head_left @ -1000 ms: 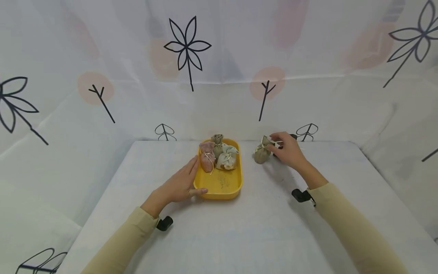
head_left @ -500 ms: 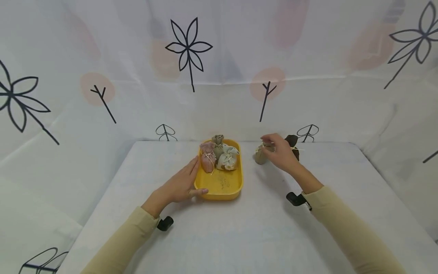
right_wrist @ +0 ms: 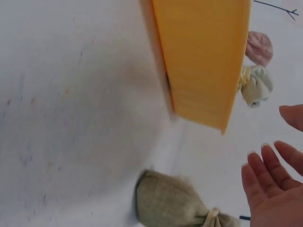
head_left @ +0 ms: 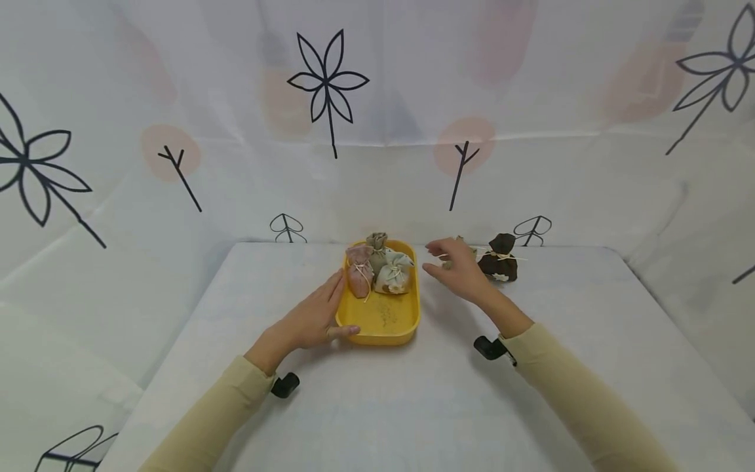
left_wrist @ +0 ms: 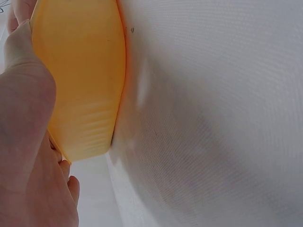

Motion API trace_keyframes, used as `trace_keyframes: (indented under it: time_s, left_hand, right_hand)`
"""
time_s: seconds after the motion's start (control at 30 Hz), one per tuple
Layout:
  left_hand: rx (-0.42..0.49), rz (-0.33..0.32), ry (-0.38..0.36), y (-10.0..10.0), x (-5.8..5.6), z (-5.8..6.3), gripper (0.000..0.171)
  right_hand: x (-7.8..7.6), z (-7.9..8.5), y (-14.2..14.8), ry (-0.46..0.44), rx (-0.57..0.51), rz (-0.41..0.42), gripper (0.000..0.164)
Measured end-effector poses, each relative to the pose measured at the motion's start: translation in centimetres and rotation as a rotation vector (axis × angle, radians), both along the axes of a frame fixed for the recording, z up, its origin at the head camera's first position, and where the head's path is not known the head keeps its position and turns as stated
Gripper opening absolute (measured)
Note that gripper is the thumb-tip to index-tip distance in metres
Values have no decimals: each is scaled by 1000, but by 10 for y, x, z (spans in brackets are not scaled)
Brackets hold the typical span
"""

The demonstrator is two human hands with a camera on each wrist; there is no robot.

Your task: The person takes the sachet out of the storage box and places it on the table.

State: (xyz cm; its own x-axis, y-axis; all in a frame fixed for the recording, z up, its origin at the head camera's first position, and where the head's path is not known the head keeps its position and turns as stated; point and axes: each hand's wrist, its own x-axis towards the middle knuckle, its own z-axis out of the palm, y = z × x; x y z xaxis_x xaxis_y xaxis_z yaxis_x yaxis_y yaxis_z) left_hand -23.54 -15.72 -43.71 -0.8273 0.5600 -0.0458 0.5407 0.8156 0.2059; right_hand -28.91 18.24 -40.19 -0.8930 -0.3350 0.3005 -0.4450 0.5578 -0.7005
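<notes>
Right hand (head_left: 460,270), fingers parted, being drawn off green pouch (right_wrist: 165,198)

The pouch is being left outside the yellow tray (head_left: 383,321), its placement seemingly being finished; the tray is being touched by the straight-fingered left hand (head_left: 309,318).

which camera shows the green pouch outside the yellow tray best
The right wrist view shows the green pouch best: nothing covers it there, though the picture's bottom edge crops it. In the head view the right grip hides most of it; the left wrist view shows none.
</notes>
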Motion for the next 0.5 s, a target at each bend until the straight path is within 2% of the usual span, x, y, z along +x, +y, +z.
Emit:
trace_keyframes:
  time_s: [0.23,0.5]
  left_hand:
    - [9,15,-10,-1,-1,-2,115]
    - [14,0,1,-1,0,-1,114]
  right_hand:
    - [-5,-12,-18,-10,30,16,47]
    - [-11,-21,-34,-13,45,26,48]
